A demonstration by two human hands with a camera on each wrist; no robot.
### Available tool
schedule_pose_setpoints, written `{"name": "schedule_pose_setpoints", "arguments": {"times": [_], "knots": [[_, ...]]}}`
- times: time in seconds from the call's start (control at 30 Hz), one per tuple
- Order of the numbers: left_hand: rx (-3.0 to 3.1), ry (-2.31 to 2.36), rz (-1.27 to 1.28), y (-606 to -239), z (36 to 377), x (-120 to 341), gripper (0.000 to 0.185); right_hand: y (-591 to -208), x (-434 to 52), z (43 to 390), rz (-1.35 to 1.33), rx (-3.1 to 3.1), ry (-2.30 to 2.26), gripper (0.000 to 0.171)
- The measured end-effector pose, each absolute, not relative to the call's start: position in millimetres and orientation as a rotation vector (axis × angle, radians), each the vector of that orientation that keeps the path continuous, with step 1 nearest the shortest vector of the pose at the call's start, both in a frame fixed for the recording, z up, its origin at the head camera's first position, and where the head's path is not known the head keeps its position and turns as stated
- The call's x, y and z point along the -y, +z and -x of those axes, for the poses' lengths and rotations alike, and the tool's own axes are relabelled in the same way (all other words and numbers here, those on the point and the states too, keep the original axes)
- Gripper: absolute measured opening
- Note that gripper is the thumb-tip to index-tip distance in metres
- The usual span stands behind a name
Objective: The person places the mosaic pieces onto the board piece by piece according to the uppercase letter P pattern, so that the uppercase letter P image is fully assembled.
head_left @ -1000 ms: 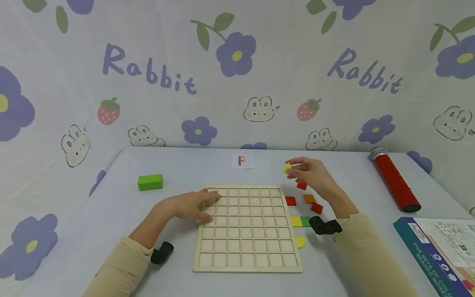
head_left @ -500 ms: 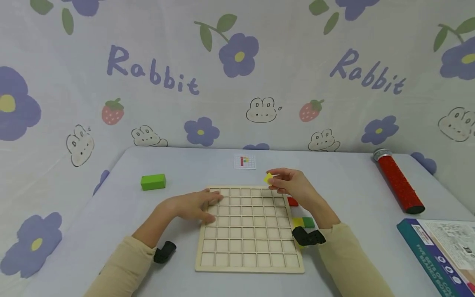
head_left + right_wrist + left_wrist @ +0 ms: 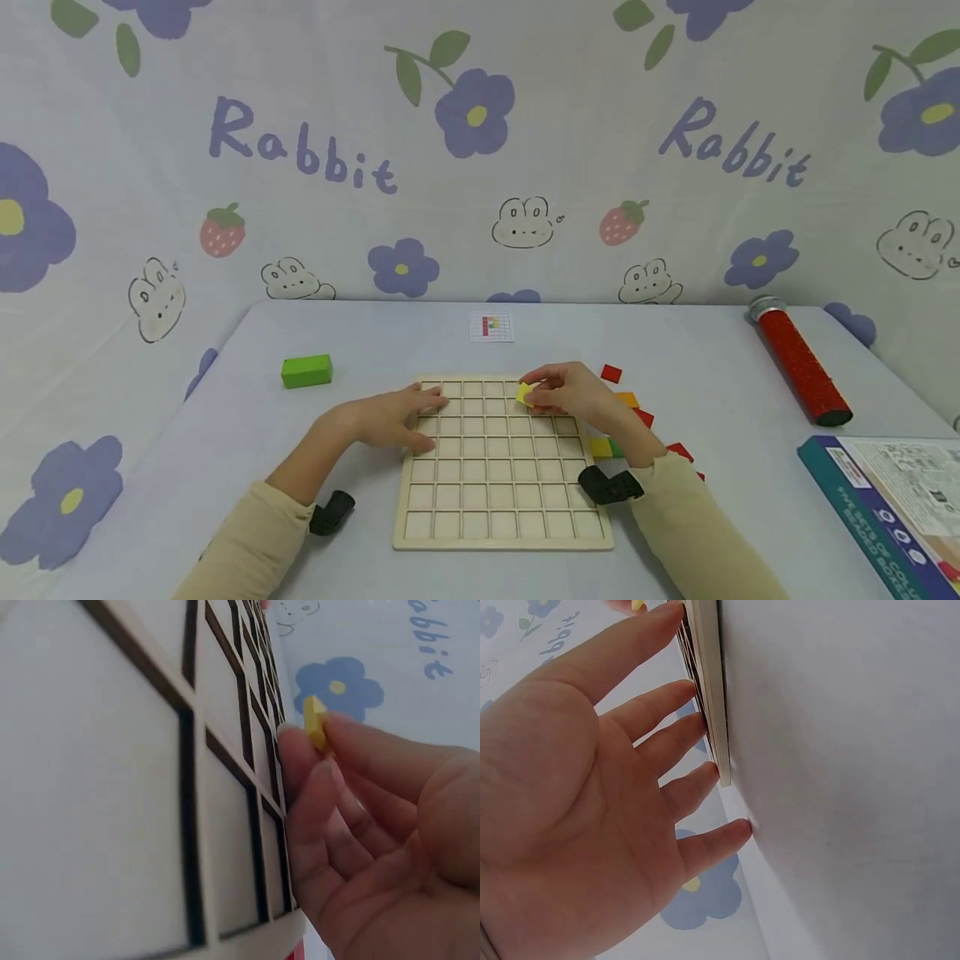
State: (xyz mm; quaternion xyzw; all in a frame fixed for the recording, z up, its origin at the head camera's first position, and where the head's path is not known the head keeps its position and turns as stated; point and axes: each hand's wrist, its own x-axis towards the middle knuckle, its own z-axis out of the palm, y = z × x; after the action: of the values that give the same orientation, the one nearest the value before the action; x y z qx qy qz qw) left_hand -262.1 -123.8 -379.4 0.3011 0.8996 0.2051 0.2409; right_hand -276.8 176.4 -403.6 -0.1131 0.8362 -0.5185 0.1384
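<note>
Right hand (image 3: 577, 396) pinched yellow tile (image 3: 523, 393) over board (image 3: 502, 533), far row. Left hand (image 3: 390, 417), fingers flat, steadied left edge. Risk: tilted tile may catch a grid rib & jam.

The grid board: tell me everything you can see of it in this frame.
The grid board is a pale wooden square tray lying flat on the table, divided by thin strips into rows of square cells, all empty as far as can be seen. The left hand rests straight fingers on its far left corner. The right hand pinches a yellow tile just above its far rows.
</note>
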Motion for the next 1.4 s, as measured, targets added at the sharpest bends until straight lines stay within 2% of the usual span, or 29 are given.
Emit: {"name": "schedule_pose_setpoints", "arguments": {"times": [0.37, 0.83, 1.2, 1.4], "knots": [[-2.476, 0.550, -0.806, -380, 262, 124, 0.066, -404, -168, 275, 0.247, -2.552, -1.356, 0.021], [-2.486, 0.540, -0.810, -380, 262, 124, 0.066, -401, -163, 273, 0.219, -2.558, -1.347, 0.027], [-2.479, 0.556, -0.795, -380, 261, 124, 0.066, -397, -165, 269, 0.416, -2.521, -1.325, 0.033], [-2.486, 0.551, -0.793, -379, 261, 123, 0.066, -399, -162, 269, 0.460, -2.568, -1.331, 0.030]]}}
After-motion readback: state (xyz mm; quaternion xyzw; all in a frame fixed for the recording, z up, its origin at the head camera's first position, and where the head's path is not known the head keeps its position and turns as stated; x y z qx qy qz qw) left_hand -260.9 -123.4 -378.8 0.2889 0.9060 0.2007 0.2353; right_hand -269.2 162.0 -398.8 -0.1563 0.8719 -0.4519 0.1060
